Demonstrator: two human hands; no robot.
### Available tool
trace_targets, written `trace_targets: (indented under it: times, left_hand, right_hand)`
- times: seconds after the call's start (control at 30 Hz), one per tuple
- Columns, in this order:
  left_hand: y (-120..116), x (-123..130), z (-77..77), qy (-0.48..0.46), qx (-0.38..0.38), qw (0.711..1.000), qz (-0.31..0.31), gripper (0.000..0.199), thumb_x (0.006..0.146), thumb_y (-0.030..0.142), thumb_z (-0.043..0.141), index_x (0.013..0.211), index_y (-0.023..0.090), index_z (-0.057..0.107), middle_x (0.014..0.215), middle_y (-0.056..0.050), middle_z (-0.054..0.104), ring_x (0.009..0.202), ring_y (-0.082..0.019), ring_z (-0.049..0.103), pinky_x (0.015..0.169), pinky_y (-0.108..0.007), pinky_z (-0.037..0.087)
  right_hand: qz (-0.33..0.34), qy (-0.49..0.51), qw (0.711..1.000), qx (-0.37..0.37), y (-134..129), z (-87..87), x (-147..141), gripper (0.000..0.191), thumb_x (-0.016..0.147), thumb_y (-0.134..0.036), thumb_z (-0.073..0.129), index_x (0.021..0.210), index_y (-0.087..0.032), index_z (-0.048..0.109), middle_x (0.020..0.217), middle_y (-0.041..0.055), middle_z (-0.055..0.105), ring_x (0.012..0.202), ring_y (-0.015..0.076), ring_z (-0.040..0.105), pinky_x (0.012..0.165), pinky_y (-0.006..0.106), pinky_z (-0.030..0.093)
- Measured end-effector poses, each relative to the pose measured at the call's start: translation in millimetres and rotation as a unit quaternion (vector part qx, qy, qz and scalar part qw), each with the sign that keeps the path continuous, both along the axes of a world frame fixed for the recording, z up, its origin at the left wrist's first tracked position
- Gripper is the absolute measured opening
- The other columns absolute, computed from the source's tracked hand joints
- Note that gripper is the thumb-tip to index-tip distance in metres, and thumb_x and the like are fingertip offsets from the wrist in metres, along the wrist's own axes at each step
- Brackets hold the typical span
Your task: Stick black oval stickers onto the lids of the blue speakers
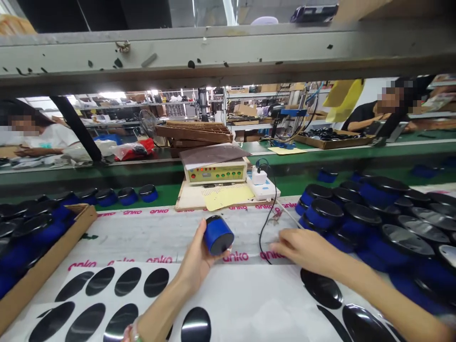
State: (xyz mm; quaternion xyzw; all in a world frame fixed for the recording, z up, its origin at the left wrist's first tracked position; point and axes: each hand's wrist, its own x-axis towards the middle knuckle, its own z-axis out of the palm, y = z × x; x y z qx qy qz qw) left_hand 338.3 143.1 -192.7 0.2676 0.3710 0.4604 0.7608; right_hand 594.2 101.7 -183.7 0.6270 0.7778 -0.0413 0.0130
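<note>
My left hand (203, 256) is closed around a small blue cylinder (218, 233) with black ends, which looks like a portable speaker. It is tilted, held just above the table. To the right, my right hand (297, 247) has its fingers curled together close to a black cable (262, 232); whether anything is between the fingertips is hidden. Below the hands lie white sheets (245, 294) bearing round glossy black stickers (195, 325). More black discs (320, 287) lie under my right forearm.
Many blue cylinders (326, 213) are piled at the right, and others fill a cardboard box (81, 218) at the left. A control box (215, 173) and a white power strip (265, 190) stand ahead. Above runs a shelf beam (228, 52). Two people sit across the green bench.
</note>
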Motion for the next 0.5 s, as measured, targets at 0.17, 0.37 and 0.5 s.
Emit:
trace_targets:
  times: [0.17, 0.37, 0.5]
  left_hand:
    - [1.0, 0.9, -2.2, 0.012, -0.001, 1.000, -0.011, 0.038, 0.086, 0.049, 0.056, 0.103, 0.015, 0.062, 0.095, -0.010, 0.066, 0.082, -0.021, 0.065, 0.064, -0.032, 0.058]
    - [2.9, -1.8, -1.8, 0.017, 0.014, 0.999, 0.042, 0.032, 0.079, 0.044, 0.068, 0.098, 0.019, 0.064, 0.095, -0.003, 0.065, 0.077, -0.012, 0.061, 0.064, -0.021, 0.055]
    - [-1.4, -1.1, -2.0, 0.000, 0.016, 0.999, 0.032, 0.033, 0.078, 0.044, 0.069, 0.096, 0.017, 0.066, 0.098, -0.005, 0.066, 0.084, -0.013, 0.061, 0.069, -0.020, 0.055]
  right_hand:
    - [0.062, -0.002, 0.998, -0.027, 20.8, 8.7, -27.0, 0.011, 0.078, -0.029, 0.066, 0.070, -0.021, 0.063, 0.073, -0.0008, 0.068, 0.066, 0.0148, 0.064, 0.053, 0.020, 0.037]
    - [-0.126, -0.055, 0.969, 0.207, 15.7, 58.8, -0.3, 0.022, 0.091, -0.020, 0.046, 0.102, -0.012, 0.064, 0.070, 0.0099, 0.069, 0.062, 0.0275, 0.065, 0.051, 0.030, 0.038]
    - [-0.086, -0.014, 0.874, 0.477, -14.8, 72.1, -10.5, 0.032, 0.093, -0.031, 0.052, 0.117, -0.011, 0.057, 0.107, 0.0147, 0.067, 0.092, 0.0279, 0.065, 0.076, 0.036, 0.047]
